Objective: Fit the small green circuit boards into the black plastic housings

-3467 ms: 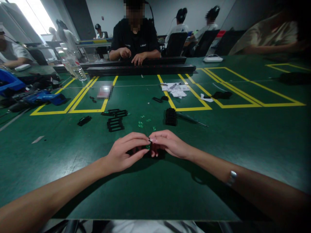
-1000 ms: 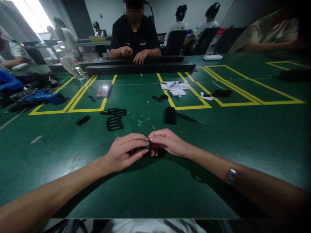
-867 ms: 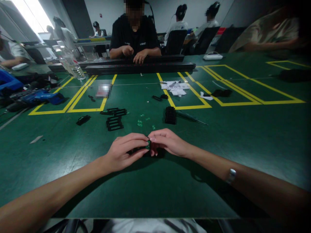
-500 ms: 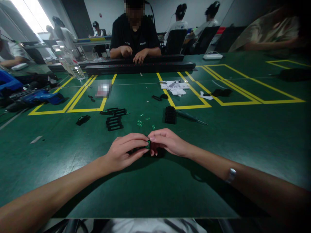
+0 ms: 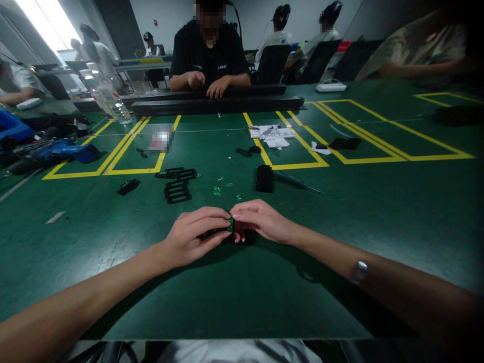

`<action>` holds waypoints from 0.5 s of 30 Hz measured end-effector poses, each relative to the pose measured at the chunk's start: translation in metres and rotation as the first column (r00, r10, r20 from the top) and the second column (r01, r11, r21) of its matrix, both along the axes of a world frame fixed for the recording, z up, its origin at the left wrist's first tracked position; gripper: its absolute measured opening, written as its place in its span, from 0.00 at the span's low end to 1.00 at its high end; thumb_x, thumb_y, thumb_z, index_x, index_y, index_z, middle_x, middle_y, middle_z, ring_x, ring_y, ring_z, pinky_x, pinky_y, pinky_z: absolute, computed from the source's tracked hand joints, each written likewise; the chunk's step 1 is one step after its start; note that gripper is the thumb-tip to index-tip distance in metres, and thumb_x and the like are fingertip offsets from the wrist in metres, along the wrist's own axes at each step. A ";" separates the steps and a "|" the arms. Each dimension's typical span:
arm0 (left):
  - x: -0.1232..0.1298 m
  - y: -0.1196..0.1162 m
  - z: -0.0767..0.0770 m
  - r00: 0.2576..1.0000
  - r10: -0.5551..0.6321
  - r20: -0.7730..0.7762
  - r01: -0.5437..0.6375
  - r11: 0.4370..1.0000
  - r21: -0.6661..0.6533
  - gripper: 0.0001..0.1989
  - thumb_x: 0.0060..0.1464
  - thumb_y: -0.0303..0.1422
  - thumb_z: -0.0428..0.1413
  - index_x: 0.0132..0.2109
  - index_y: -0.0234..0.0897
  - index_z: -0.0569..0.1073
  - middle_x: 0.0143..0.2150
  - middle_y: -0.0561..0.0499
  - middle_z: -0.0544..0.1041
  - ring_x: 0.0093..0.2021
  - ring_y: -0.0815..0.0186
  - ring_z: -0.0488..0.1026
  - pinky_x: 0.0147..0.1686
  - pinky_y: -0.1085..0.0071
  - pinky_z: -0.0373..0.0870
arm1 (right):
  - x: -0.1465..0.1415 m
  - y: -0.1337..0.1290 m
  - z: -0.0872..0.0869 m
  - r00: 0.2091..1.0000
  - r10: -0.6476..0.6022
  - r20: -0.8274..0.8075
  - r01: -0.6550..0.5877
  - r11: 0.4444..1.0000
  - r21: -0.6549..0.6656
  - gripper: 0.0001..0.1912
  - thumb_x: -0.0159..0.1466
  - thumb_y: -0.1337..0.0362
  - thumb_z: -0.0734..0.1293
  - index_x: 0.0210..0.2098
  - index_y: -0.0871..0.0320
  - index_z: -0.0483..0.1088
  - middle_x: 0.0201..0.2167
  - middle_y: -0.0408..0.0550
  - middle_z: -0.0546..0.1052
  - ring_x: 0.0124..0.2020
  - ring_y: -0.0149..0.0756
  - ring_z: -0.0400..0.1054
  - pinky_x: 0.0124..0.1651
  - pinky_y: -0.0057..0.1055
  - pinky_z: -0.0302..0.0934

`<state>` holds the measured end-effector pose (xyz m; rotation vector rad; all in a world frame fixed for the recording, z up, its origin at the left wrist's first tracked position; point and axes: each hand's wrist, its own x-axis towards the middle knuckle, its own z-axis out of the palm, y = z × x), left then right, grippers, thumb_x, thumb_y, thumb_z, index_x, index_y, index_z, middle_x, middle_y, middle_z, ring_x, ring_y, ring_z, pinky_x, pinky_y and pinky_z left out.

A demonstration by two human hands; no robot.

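Observation:
Between my two hands, just above the table, is a small black part with a green piece point(image 5: 230, 225) on it, mostly covered by fingers. My left hand point(image 5: 196, 234) is closed on its left side, thumb below and fingers above. My right hand point(image 5: 260, 220) pinches at its upper right, fingertips touching the left hand's. Beyond the hands lie several small green circuit boards point(image 5: 217, 191). Several black rectangular frames point(image 5: 177, 191) lie to their left, and a stack of black frames point(image 5: 264, 179) stands to their right.
A screwdriver point(image 5: 298, 182) lies beside the stack. Farther off are torn white paper point(image 5: 274, 135), a clear bottle point(image 5: 120, 110) and long black bars point(image 5: 219, 106). Blue tools point(image 5: 75, 151) lie at the left. A person point(image 5: 209, 55) works across the table.

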<state>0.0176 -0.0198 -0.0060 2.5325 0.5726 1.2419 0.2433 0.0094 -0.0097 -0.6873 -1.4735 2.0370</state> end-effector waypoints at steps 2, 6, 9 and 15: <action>0.000 0.000 0.000 1.000 -0.003 -0.005 0.003 1.000 -0.002 0.14 0.56 0.22 0.62 0.50 0.31 0.75 0.48 0.43 0.79 0.49 0.66 0.78 0.47 0.74 0.76 | 0.000 0.000 0.000 1.000 0.005 -0.001 -0.005 1.000 -0.003 0.14 0.65 0.57 0.69 0.33 0.64 0.74 0.24 0.48 0.80 0.25 0.30 0.74 0.31 0.26 0.67; 0.000 0.000 0.000 1.000 0.010 -0.010 -0.010 1.000 0.015 0.14 0.57 0.23 0.62 0.50 0.32 0.75 0.48 0.44 0.80 0.48 0.67 0.78 0.46 0.74 0.75 | 0.000 0.000 0.000 1.000 0.005 0.000 -0.005 1.000 -0.002 0.14 0.66 0.57 0.68 0.34 0.64 0.74 0.24 0.49 0.80 0.25 0.30 0.74 0.31 0.26 0.67; -0.001 0.000 -0.001 0.999 0.027 -0.037 -0.025 0.998 0.061 0.13 0.57 0.24 0.62 0.49 0.33 0.75 0.48 0.44 0.80 0.47 0.67 0.79 0.43 0.75 0.75 | 0.000 0.000 0.001 1.000 0.009 0.001 -0.009 1.000 0.006 0.13 0.66 0.58 0.68 0.33 0.64 0.74 0.24 0.48 0.80 0.25 0.30 0.73 0.31 0.25 0.66; -0.002 0.001 -0.002 0.995 0.062 -0.074 -0.050 0.985 0.163 0.11 0.58 0.26 0.62 0.48 0.34 0.75 0.47 0.45 0.81 0.44 0.67 0.80 0.37 0.76 0.75 | 0.000 -0.001 0.004 0.999 0.011 0.034 -0.012 1.000 0.026 0.14 0.66 0.57 0.67 0.33 0.64 0.73 0.24 0.48 0.80 0.24 0.30 0.73 0.30 0.26 0.65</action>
